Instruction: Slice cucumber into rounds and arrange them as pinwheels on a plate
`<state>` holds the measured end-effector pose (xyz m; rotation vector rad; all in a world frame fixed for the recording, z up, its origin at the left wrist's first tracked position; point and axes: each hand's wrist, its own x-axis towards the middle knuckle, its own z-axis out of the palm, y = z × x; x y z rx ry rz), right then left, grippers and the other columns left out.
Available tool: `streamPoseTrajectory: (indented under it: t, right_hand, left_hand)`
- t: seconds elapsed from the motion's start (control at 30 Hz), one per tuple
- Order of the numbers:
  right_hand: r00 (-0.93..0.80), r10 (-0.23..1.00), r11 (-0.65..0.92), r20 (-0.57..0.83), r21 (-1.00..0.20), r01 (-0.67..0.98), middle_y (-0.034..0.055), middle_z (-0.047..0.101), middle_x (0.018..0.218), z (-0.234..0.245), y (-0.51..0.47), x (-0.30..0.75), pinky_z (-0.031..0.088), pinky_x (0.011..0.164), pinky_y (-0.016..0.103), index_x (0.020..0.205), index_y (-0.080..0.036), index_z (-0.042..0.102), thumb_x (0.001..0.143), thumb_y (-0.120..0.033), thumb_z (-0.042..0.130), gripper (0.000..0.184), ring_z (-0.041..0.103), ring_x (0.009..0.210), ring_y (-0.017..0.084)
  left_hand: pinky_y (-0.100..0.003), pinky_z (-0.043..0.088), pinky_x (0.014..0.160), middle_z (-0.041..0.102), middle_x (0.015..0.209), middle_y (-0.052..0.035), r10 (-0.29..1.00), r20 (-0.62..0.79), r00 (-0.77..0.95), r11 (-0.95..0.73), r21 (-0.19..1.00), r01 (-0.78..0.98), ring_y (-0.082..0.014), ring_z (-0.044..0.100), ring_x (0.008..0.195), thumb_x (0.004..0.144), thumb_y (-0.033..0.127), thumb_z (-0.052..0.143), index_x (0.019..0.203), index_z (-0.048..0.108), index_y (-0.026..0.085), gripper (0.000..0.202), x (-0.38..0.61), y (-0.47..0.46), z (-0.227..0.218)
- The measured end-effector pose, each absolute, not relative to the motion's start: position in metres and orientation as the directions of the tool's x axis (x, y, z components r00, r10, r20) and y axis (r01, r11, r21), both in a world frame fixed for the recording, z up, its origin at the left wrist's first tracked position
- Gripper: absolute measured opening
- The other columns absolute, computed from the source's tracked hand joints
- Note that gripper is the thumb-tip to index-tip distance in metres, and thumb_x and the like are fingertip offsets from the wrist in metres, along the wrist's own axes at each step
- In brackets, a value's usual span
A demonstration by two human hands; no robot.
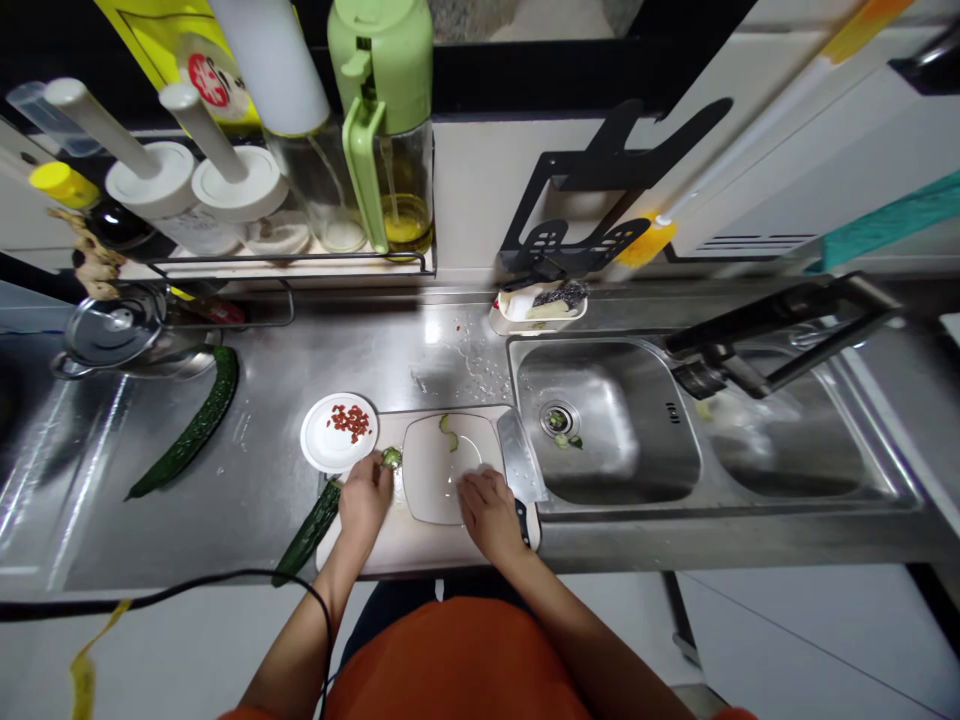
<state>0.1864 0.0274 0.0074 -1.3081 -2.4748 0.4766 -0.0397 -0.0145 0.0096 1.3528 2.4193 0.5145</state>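
Observation:
My left hand (365, 497) is closed around the cut end of a long cucumber (311, 530) that lies across the left edge of the pale cutting board (405, 545). Its cut face (391, 458) shows just past my fingers. My right hand (491, 510) rests with fingers curled on the right edge of a square white plate (442, 470) on the board. Two cucumber slices (448, 432) lie on that plate. A cleaver (521, 460) lies on the board right of my right hand, its black handle beside my wrist.
A small round plate of red chili bits (339, 430) sits left of the board. A second cucumber (196, 425) lies further left, by a pot lid (112, 330). A double sink (607, 425) with faucet (780, 335) is to the right. A rack of bottles (300, 200) lines the back.

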Motion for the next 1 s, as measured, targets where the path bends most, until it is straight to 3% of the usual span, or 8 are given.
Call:
streamPoseTrajectory:
  t: [0.1, 0.2, 0.4, 0.53, 0.8, 1.0]
  right_hand:
    - [-0.54, 0.833, 0.533, 0.118, -0.431, 0.728, 0.0065, 0.064, 0.102, 0.007, 0.028, 0.187, 0.038, 0.085, 0.036, 0.096, -0.021, 0.068, 0.086, -0.014, 0.051, 0.021, 0.043, 0.101, 0.024]
    - [-0.539, 0.834, 0.532, 0.122, -0.44, 0.723, 0.006, 0.064, 0.102, 0.007, 0.029, 0.186, 0.038, 0.086, 0.036, 0.096, -0.02, 0.068, 0.085, -0.014, 0.052, 0.02, 0.043, 0.102, 0.024]
    - [-0.558, 0.821, 0.551, 0.119, -0.417, 0.723, 0.0069, 0.064, 0.099, 0.008, 0.029, 0.185, 0.038, 0.086, 0.037, 0.094, -0.021, 0.068, 0.087, -0.014, 0.05, 0.021, 0.044, 0.099, 0.023]
    - [-0.56, 0.822, 0.547, 0.107, -0.422, 0.723, 0.0067, 0.063, 0.099, 0.01, 0.029, 0.184, 0.037, 0.086, 0.036, 0.094, -0.021, 0.068, 0.086, -0.014, 0.049, 0.021, 0.044, 0.098, 0.023]
    - [-0.556, 0.825, 0.539, 0.103, -0.441, 0.717, 0.0056, 0.064, 0.101, 0.009, 0.028, 0.184, 0.037, 0.087, 0.036, 0.094, -0.021, 0.067, 0.085, -0.014, 0.051, 0.02, 0.043, 0.1, 0.023]
    - [-0.553, 0.827, 0.528, 0.099, -0.471, 0.706, 0.0054, 0.064, 0.1, 0.011, 0.029, 0.183, 0.038, 0.087, 0.036, 0.095, -0.021, 0.067, 0.085, -0.013, 0.051, 0.02, 0.043, 0.1, 0.024]
  left_hand:
    - [-0.024, 0.039, 0.063, 0.061, 0.069, -0.0016, 0.854, -0.105, -0.51, 0.487, 0.509, 0.71, -0.0141, 0.055, 0.064, 0.084, 0.027, 0.05, 0.085, 0.06, 0.019, 0.013, -0.041, -0.014, 0.008]
    - [-0.023, 0.039, 0.062, 0.062, 0.071, -0.0018, 0.849, -0.103, -0.518, 0.488, 0.525, 0.697, -0.0135, 0.056, 0.064, 0.084, 0.027, 0.05, 0.087, 0.061, 0.019, 0.014, -0.041, -0.013, 0.007]
    - [-0.025, 0.04, 0.066, 0.066, 0.092, -0.0066, 0.875, -0.075, -0.479, 0.463, 0.421, 0.78, -0.0168, 0.06, 0.078, 0.087, 0.03, 0.049, 0.112, 0.062, 0.023, 0.029, -0.039, -0.012, 0.012]
    - [-0.024, 0.039, 0.062, 0.065, 0.093, -0.0069, 0.871, -0.092, -0.483, 0.482, 0.356, 0.801, -0.0161, 0.06, 0.074, 0.086, 0.032, 0.05, 0.11, 0.063, 0.023, 0.029, -0.038, -0.011, 0.014]
    - [-0.024, 0.037, 0.061, 0.065, 0.095, -0.0064, 0.875, -0.094, -0.475, 0.476, 0.342, 0.81, -0.0158, 0.059, 0.073, 0.086, 0.029, 0.052, 0.11, 0.063, 0.023, 0.028, -0.038, -0.009, 0.015]
    - [-0.025, 0.038, 0.06, 0.066, 0.098, -0.0059, 0.894, -0.188, -0.406, 0.447, 0.312, 0.838, -0.016, 0.059, 0.073, 0.085, 0.027, 0.052, 0.115, 0.061, 0.026, 0.032, -0.045, -0.004, 0.016]
